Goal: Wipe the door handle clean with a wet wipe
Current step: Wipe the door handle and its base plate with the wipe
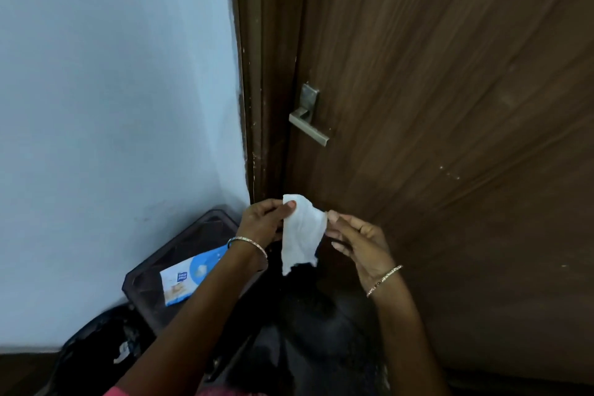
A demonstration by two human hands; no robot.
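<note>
A white wet wipe (301, 232) hangs partly unfolded between both hands, below the door handle. My left hand (264, 221) pinches its upper left corner. My right hand (356, 243) pinches its right edge with thumb and forefinger. The silver lever door handle (309, 128) with its metal plate sits on the brown wooden door (450, 106), well above the wipe and untouched.
A blue and white wet wipe packet (189, 273) lies on a dark plastic stool (151, 267) against the pale blue wall (112, 106). A black bin with a bag (96, 350) stands at the lower left. The door frame (257, 74) runs beside the handle.
</note>
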